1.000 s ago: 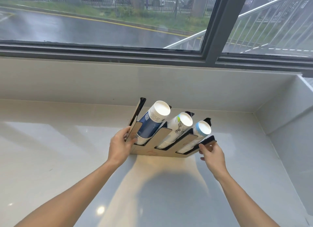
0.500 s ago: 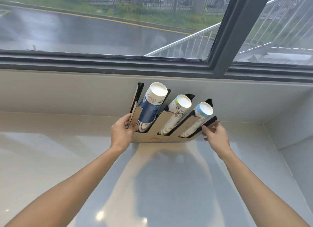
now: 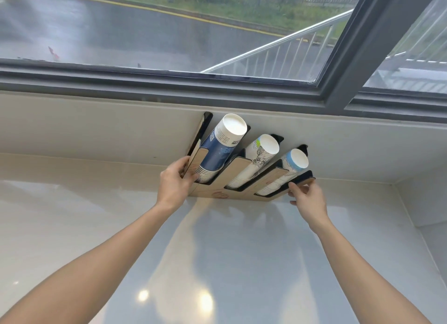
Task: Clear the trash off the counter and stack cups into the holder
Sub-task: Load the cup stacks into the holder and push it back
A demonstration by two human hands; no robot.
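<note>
A wooden cup holder with black slots stands at the back of the white counter, its top against the wall under the window. It carries three slanted stacks of paper cups: a dark blue stack on the left, a white printed stack in the middle, a light blue stack on the right. My left hand grips the holder's left end panel. My right hand pinches the holder's right end between thumb and fingers.
A low white wall runs behind the counter, with a dark window frame above it. A side wall closes the counter on the right. Glossy counter surface stretches out on the left and in front.
Both hands have pushed the holder away from me toward the back wall; it now rests against the wall. The grips on its two ends are unchanged.
</note>
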